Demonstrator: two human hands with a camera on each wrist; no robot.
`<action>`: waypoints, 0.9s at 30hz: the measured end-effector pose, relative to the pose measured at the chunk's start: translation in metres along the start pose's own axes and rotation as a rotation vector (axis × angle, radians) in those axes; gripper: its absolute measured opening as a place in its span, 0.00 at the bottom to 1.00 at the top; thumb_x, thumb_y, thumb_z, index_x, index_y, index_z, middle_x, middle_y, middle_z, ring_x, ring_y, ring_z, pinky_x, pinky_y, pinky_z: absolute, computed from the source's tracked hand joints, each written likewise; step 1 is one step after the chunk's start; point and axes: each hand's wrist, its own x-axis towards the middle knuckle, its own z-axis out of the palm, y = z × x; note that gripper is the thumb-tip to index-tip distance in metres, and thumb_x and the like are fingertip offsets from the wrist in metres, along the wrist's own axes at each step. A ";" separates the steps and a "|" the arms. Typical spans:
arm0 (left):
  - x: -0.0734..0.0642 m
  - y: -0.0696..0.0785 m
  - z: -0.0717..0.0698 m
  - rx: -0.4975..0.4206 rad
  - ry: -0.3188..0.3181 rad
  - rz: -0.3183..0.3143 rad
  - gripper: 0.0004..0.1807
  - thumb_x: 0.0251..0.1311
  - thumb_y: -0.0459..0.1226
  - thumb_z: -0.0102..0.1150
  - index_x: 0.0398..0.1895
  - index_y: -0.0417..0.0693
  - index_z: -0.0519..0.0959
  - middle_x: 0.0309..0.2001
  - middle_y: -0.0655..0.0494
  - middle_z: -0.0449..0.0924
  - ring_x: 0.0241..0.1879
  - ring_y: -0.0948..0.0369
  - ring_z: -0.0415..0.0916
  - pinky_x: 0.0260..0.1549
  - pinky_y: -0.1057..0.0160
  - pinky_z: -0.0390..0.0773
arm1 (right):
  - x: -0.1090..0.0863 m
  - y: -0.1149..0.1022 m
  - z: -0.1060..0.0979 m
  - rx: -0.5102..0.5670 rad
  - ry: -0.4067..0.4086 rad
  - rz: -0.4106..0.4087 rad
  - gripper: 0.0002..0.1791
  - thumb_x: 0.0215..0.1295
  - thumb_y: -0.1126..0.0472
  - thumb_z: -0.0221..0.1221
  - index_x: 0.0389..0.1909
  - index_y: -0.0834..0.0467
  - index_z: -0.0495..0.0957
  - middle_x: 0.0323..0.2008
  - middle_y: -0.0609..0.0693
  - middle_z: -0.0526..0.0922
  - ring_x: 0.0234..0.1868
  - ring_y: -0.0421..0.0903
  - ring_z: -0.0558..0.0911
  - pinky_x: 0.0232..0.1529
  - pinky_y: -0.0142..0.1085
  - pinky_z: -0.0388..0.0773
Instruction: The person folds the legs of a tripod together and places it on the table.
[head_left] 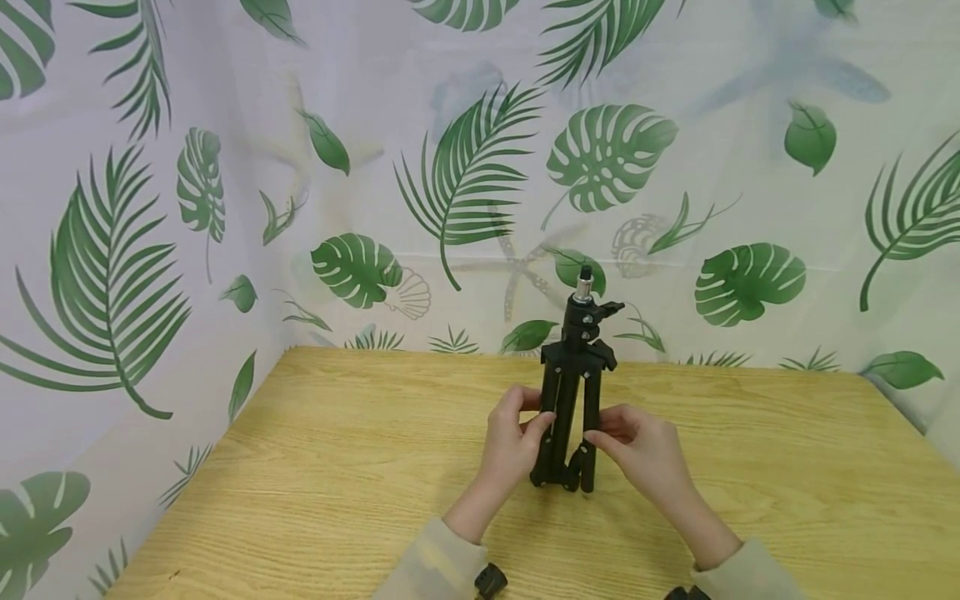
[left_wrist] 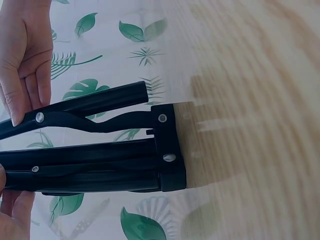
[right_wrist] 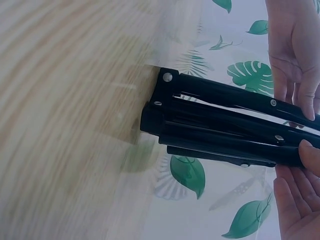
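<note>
A small black tripod stand [head_left: 573, 358] is upright on the wooden table, its legs nearly folded together and a silver stud with a black tip on top. My left hand [head_left: 513, 433] grips the left leg between thumb and fingers, at mid-height. On the other side my right hand [head_left: 641, 446] pinches the right leg, which is slightly parted from the others. Riveted braces [left_wrist: 115, 121] join the legs to a bottom bracket [left_wrist: 169, 150] in the left wrist view. The right wrist view shows the bracket end of the tripod [right_wrist: 215, 122] close over the tabletop.
The wooden table [head_left: 337, 467] reaches back to a white cloth [head_left: 480, 208] printed with green leaves, which also covers the left side. A dark knob on the stand's neck sticks out to the right. Light sleeves with black wrist devices [head_left: 491, 579] lie at the front.
</note>
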 end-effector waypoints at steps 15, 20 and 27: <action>0.000 -0.001 -0.001 -0.013 -0.006 -0.005 0.08 0.54 0.26 0.55 0.37 0.37 0.71 0.36 0.48 0.72 0.41 0.56 0.73 0.33 0.69 0.77 | 0.002 0.000 0.005 0.030 0.022 0.018 0.08 0.49 0.67 0.64 0.30 0.64 0.78 0.27 0.53 0.82 0.27 0.43 0.80 0.28 0.30 0.77; 0.001 -0.002 0.000 -0.004 -0.006 0.001 0.07 0.55 0.26 0.55 0.37 0.36 0.71 0.36 0.48 0.72 0.41 0.56 0.73 0.33 0.69 0.77 | 0.003 -0.001 0.007 0.040 0.033 0.007 0.08 0.48 0.67 0.65 0.30 0.64 0.78 0.27 0.53 0.82 0.27 0.44 0.80 0.28 0.30 0.77; 0.000 0.000 -0.001 -0.014 -0.007 0.002 0.08 0.55 0.26 0.54 0.38 0.36 0.71 0.36 0.48 0.72 0.41 0.56 0.73 0.33 0.69 0.77 | 0.003 -0.003 0.008 0.066 0.031 0.018 0.08 0.49 0.66 0.64 0.31 0.65 0.78 0.28 0.54 0.82 0.28 0.45 0.81 0.28 0.30 0.77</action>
